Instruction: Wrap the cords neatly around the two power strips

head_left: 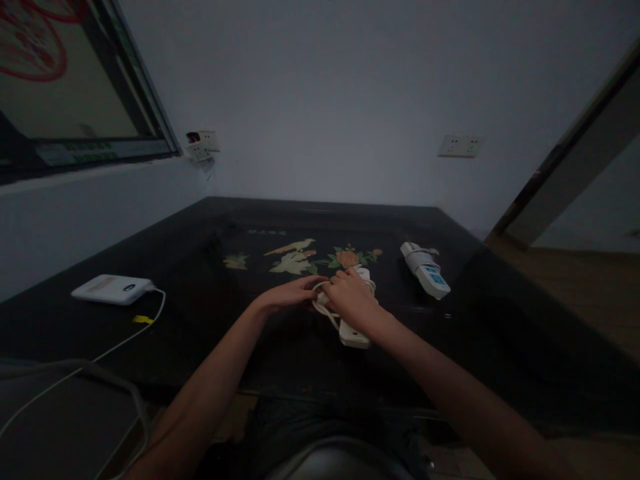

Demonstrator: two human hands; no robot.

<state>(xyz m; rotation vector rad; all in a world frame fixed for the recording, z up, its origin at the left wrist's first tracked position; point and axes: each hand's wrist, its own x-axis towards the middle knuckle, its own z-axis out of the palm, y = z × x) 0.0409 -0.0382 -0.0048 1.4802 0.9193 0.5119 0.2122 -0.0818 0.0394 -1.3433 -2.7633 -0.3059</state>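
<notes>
On the black table in front of me lies a white power strip (354, 336) with its pale cord (334, 319) looped around it. My right hand (350, 293) rests over the strip's middle, fingers bent around the cord and covering much of the strip. From the left, my left hand (295, 292) reaches in with thumb and fingers closed at the side of the cord loops. Its fingertips are partly hidden in the dim light. To the right lies a second white power strip (431, 280) with blue labelling, its cord (420, 256) wound around one end.
The black table (210, 233) bears a bird and flower picture (345, 257). At left lie a white power bank-like device (113, 289) with a cable (163, 307) and a yellow scrap (143, 320). Wall sockets (459, 146) are behind; a window (85, 87) is at left.
</notes>
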